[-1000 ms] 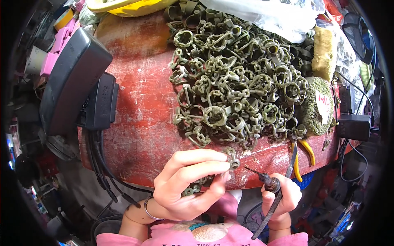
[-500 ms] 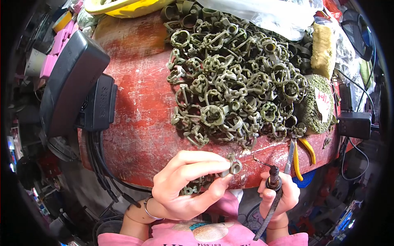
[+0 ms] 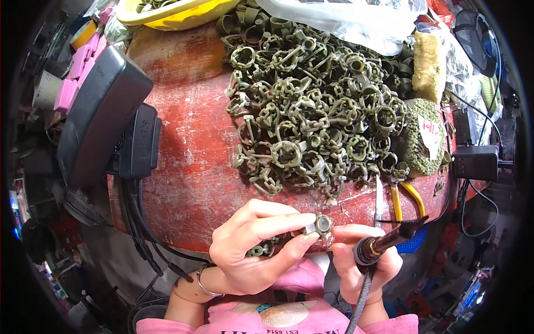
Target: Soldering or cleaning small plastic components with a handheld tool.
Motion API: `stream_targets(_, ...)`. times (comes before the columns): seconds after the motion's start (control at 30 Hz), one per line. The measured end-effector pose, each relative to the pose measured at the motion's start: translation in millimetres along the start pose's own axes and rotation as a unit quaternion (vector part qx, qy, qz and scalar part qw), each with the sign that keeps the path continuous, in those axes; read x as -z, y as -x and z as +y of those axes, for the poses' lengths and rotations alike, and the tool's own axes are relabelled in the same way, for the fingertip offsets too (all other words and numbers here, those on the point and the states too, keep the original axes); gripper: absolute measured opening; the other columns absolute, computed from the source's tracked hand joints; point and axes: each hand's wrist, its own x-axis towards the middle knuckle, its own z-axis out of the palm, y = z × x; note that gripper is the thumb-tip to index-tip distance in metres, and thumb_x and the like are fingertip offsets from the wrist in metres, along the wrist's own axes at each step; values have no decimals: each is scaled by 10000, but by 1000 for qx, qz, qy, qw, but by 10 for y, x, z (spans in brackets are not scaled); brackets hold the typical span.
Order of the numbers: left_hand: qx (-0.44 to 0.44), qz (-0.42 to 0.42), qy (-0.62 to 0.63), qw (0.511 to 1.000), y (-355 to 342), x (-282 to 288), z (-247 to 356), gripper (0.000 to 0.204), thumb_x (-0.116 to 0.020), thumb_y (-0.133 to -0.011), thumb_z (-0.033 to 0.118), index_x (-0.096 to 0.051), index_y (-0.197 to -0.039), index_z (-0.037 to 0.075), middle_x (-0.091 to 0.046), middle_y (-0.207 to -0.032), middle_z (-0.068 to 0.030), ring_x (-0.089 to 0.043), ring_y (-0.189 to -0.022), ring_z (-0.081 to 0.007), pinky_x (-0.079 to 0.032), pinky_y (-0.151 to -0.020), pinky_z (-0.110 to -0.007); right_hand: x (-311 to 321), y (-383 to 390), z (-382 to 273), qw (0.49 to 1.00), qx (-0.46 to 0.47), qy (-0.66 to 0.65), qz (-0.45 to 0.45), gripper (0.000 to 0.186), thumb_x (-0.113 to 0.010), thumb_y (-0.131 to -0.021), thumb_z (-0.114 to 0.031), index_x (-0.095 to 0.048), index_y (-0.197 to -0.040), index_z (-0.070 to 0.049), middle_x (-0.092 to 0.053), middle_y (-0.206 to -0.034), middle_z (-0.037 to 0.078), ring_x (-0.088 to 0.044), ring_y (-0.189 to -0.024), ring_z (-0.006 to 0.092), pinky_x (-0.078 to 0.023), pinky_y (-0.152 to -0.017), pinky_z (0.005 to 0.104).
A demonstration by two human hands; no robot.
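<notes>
Surveying the head view, landmark: red table (image 3: 189,167), worn and round-edged.

Left hand (image 3: 250,250): at the table's near edge, thumb and fingertips closed on a small metal ring (image 3: 321,224), held just above that edge.

Right hand (image 3: 361,261): just right of the ring, fist closed around a dark tool (image 3: 389,240); the tool's tip pointed up-right, its cord (image 3: 360,303) hung down past the wrist. Forefinger lay near the ring; contact could not be told.

Ring heap (image 3: 317,111): olive-green rings and clasps, piled across the table's middle and far right part.

Pliers (image 3: 401,197): yellow handles, on the table's near right edge, just below the heap.

Black case (image 3: 100,117): tilted against the table's left edge, with a smaller black box (image 3: 136,142) beside it and cables hanging below.

Yellow bowl (image 3: 178,11): at the table's far edge.

Clear bag (image 3: 345,19): at the table's far right, over the heap.

Sponge (image 3: 429,58): yellowish, right of the heap.

Bracelet (image 3: 203,284): thin, on the left wrist, below the table's near edge.
</notes>
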Motion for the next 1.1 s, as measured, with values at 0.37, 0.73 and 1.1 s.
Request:
stream_targets(0.37, -9, -10, 11, 1000, -31, 21, -30, 185, -681, -676, 54, -602, -836, 5, -566, -758, -110, -567, -606, -133, -455, -530, -225, -36, 34, -38, 997, -67, -33, -9, 248, -677, -672, -23, -571, -893, 18, -626, -733, 118, -622, -623, 146, -487, -560, 234)
stream_targets(0.73, -33, -49, 20, 998, -39, 16, -31, 258, -716, -600, -16, -637, -840, 33, -562, -736, -84, -561, -616, -153, -453, -523, -239, -28, 132, -49, 974, -186, -127, 31, 175, -670, -690, -41, -583, -827, 23, -621, -705, 80, -580, -570, 104, -457, -517, 213)
stream_targets(1.1, -108, -55, 17, 992, -9, -21, -31, 300, -687, -586, -78, -632, -855, 43, -529, -760, -68, -552, -583, -151, -446, -492, -242, -25, 129, -2, 974, -147, -165, 55, 191, -649, -701, -4, -585, -873, 50, -600, -665, 63, -533, -522, 76, -418, -467, 200)
